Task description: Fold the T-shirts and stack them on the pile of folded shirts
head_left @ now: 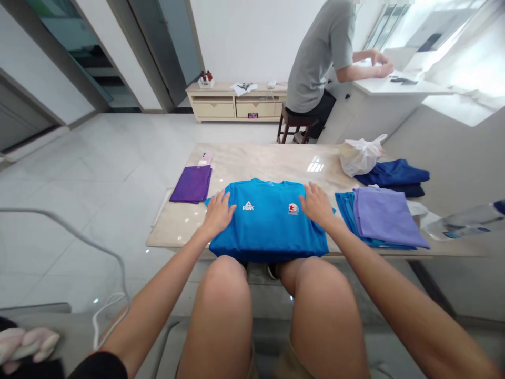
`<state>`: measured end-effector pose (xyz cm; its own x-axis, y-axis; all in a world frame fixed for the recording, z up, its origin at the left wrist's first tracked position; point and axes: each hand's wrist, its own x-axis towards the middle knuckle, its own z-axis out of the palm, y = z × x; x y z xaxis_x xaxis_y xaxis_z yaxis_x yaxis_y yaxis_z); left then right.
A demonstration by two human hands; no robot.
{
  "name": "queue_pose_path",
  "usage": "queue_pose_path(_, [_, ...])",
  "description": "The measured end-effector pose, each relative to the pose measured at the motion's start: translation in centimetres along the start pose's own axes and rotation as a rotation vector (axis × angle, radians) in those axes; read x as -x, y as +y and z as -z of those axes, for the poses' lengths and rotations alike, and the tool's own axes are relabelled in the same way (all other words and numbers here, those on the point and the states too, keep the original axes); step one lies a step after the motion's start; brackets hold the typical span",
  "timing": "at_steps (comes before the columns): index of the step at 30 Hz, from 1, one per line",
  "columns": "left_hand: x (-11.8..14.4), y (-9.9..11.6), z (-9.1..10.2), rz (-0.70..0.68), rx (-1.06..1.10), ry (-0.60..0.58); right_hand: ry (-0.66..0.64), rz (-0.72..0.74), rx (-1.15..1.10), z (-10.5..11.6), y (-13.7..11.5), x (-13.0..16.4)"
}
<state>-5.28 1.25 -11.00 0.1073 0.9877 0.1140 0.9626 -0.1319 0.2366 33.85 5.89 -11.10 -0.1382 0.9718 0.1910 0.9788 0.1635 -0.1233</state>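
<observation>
Head view, and the biggest thing out there is one marble table [276, 163], stretching away beyond both hands. Next in size, one bright blue shirt [272, 221], folded into a block, lying on the table's near edge with its lower hem hanging just over. The left hand [218, 213] is flat on the shirt's left edge, fingers spread wide, gripping nothing. The right hand [316, 205] is pressed on the shirt's right side, palm down, fingers fanned open, holding nothing either. Just right of the right hand, one lilac folded garment [386, 216] sits on top of one turquoise one [347, 208]. Farther right and beyond it, one dark blue stack [398, 176], layers too unclear to count. Touching that stack, one white plastic bag [361, 155]. Left of the left hand and a little farther out, one purple folded garment [192, 184]. Smallest on the table, one pale phone [205, 158] just past that purple piece. Well beyond, one person in a grey top [323, 52] sits at a counter.
</observation>
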Motion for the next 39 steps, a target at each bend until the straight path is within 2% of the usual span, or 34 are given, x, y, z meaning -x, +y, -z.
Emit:
queue_pose_path(2, [2.3,0.9,-3.8,-0.032,0.022,-0.050,-0.087,-0.021,-0.020,-3.8,-1.3,3.3])
queue_pose_path(4, [3.8,1.2,-6.3,-0.007,0.025,-0.068,-0.135,-0.078,-0.033,-6.5,-1.8,5.6])
queue_pose_path(6, [4.3,0.9,-7.5,0.033,0.013,-0.046,-0.141,-0.108,-0.039,-8.0,-1.6,6.5])
queue_pose_path(8, [4.1,0.5,-8.0,0.065,-0.005,-0.011,-0.125,-0.092,-0.041,-8.5,-1.1,6.2])
queue_pose_path(19, [-3.3,-0.1,-8.3,0.146,-0.009,0.018,-0.152,-0.054,-0.037,-9.6,0.6,-3.0])
queue_pose_path(23, [-4.2,-0.4,-8.3,0.167,0.027,0.061,-0.096,-0.042,-0.031,-9.3,0.1,-4.0])
queue_pose_path(26, [-2.9,-0.8,-7.8,0.140,0.055,0.129,0.020,0.004,-0.016,-8.6,-0.2,-2.1])
queue_pose_path(28, [-1.3,-1.3,-7.5,0.108,0.075,0.161,0.043,0.005,-0.014,-8.2,0.3,0.4])
queue_pose_path(31, [1.5,-2.2,-7.2,0.122,0.095,0.155,-0.019,-0.096,-0.015,-7.9,2.1,4.6])
queue_pose_path(34, [4.0,-2.6,-6.7,0.192,0.072,0.085,-0.126,-0.153,-0.015,-7.3,3.7,7.9])
queue_pose_path(36, [5.2,-2.5,-6.1,0.219,0.031,0.042,-0.192,-0.148,-0.002,-6.5,4.3,9.2])
queue_pose_path(39, [6.3,-2.6,-4.9,0.215,-0.031,0.007,-0.268,-0.160,0.011,-4.7,4.8,9.5])
